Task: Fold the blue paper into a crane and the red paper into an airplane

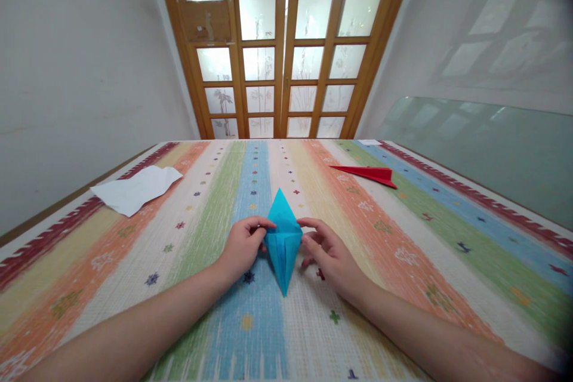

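A blue folded paper (285,245) in a long diamond shape lies in front of me, its points toward and away from me. A crease crosses its middle, and layered flaps show on the near half. My left hand (245,243) pinches its left corner, the index fingertip resting on top of the paper. At the right corner, my right hand (326,250) has its index finger and thumb on the edge, the other fingers curled loosely below. The undersides of the paper and some fingertips are hidden.
A striped patterned cloth (215,322) covers the table. A creased white paper sheet (138,188) lies at the left, and a red folded paper dart (369,174) at the right. Wooden doors (286,59) with glass panes stand beyond; a glass panel (483,149) leans at the right wall.
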Demonstrator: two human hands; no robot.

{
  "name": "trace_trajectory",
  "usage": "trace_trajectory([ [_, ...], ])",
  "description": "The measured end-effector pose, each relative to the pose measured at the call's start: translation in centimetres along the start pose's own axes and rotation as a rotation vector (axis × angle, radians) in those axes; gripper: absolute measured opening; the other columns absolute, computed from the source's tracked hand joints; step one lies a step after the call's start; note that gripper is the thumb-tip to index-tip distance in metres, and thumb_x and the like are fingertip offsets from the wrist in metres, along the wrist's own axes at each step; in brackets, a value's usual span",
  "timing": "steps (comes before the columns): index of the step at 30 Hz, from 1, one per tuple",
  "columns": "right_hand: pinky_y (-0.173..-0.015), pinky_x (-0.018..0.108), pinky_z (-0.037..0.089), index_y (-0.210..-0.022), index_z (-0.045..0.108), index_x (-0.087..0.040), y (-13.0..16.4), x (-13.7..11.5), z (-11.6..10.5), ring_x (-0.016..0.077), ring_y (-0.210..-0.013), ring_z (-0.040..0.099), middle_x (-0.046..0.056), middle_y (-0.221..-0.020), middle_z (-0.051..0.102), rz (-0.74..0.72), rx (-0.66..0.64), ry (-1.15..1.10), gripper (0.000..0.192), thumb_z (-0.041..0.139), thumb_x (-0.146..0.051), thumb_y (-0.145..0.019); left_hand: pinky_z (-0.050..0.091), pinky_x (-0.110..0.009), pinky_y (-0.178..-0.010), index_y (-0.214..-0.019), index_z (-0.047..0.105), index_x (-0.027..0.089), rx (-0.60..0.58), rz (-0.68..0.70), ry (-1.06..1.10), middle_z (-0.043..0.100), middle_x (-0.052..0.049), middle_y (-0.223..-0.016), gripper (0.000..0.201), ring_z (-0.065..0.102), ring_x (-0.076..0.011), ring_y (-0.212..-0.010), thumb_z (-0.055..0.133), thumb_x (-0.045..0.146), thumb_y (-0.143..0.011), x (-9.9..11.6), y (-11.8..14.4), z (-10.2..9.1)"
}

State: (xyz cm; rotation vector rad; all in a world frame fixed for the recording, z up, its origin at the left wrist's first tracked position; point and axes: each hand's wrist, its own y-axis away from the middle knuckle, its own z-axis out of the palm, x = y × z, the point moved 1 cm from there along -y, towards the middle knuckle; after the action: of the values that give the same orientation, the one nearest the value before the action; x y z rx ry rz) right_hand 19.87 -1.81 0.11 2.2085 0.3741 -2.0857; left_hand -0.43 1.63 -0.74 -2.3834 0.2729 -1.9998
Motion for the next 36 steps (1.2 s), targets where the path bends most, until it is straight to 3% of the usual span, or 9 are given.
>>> trace_trajectory([
  [5, -0.058, 0.025, 0.056, -0.121, 0.057, -0.027, 0.24, 0.25, 0.18, 0.0225, -0.106, 0.055, 0.01, -0.13, 0.047, -0.121, -0.044, 0.104, 0.034, 0.061, -0.04, -0.09, 0.044, -0.023, -0.049, -0.107, 0.07, 0.015, -0.002, -0.018, -0.016, 0.061, 0.0, -0.065, 0.032, 0.056, -0.0118, -0.05, 0.055, 0.035, -0.088, 0.38, 0.23, -0.05],
  [8, -0.063, 0.027, 0.056, -0.12, 0.058, -0.028, 0.2, 0.48, 0.15, 0.0219, -0.107, 0.053, 0.009, -0.133, 0.045, -0.143, -0.038, 0.156, 0.032, 0.062, -0.037, -0.09, 0.049, -0.024, -0.051, -0.114, 0.068, 0.016, -0.048, 0.024, 0.016, 0.067, -0.006, -0.087, 0.036, 0.058, -0.0123, -0.059, 0.055, 0.038, -0.089, 0.63, 0.45, 0.08],
  [11, -0.064, 0.027, 0.055, -0.118, 0.057, -0.027, 0.13, 0.57, 0.09, 0.0208, -0.104, 0.054, 0.009, -0.131, 0.047, -0.143, -0.021, 0.162, 0.031, 0.064, -0.035, -0.088, 0.053, -0.025, -0.056, -0.123, 0.064, 0.018, -0.114, 0.1, 0.019, 0.062, -0.012, -0.119, 0.043, 0.062, -0.0166, -0.079, 0.06, 0.041, -0.087, 0.59, 0.67, 0.23],
  [16, -0.062, 0.027, 0.053, -0.114, 0.053, -0.025, 0.08, 0.65, 0.14, 0.0198, -0.099, 0.055, 0.008, -0.119, 0.053, -0.118, -0.005, 0.143, 0.033, 0.067, -0.034, -0.086, 0.055, -0.033, -0.077, -0.131, 0.059, 0.021, -0.144, 0.193, -0.067, 0.056, -0.014, -0.132, 0.053, 0.061, -0.0236, -0.101, 0.07, 0.038, -0.082, 0.39, 0.86, 0.3],
  [23, -0.056, 0.026, 0.052, -0.112, 0.049, -0.025, 0.13, 0.67, 0.33, 0.0168, -0.086, 0.058, 0.007, -0.112, 0.053, -0.066, -0.052, 0.033, 0.03, 0.064, -0.034, -0.087, 0.053, -0.038, -0.085, -0.134, 0.057, 0.02, -0.169, 0.213, -0.076, 0.053, -0.014, -0.134, 0.049, 0.058, -0.0245, -0.107, 0.065, 0.03, -0.086, 0.52, 0.82, 0.2],
  [30, -0.056, 0.026, 0.052, -0.114, 0.046, -0.024, -0.04, 0.49, -0.08, 0.0117, -0.065, 0.059, 0.001, -0.093, 0.056, -0.005, -0.078, -0.09, 0.035, 0.064, -0.036, -0.087, 0.053, -0.025, -0.06, -0.138, 0.051, 0.019, -0.215, 0.077, 0.085, 0.051, -0.015, -0.131, 0.061, 0.058, -0.0186, -0.089, 0.069, 0.034, -0.081, 0.06, 0.51, 0.41],
  [36, -0.056, 0.025, 0.048, -0.116, 0.047, -0.025, -0.28, 0.63, -0.55, 0.0126, -0.062, 0.06, -0.001, -0.085, 0.06, 0.042, -0.069, -0.138, 0.035, 0.063, -0.037, -0.087, 0.049, -0.023, -0.053, -0.144, 0.042, 0.015, -0.307, -0.05, 0.225, 0.059, -0.005, -0.086, 0.076, 0.055, -0.0132, -0.067, 0.072, 0.035, -0.078, 0.37, 0.31, 0.21],
])
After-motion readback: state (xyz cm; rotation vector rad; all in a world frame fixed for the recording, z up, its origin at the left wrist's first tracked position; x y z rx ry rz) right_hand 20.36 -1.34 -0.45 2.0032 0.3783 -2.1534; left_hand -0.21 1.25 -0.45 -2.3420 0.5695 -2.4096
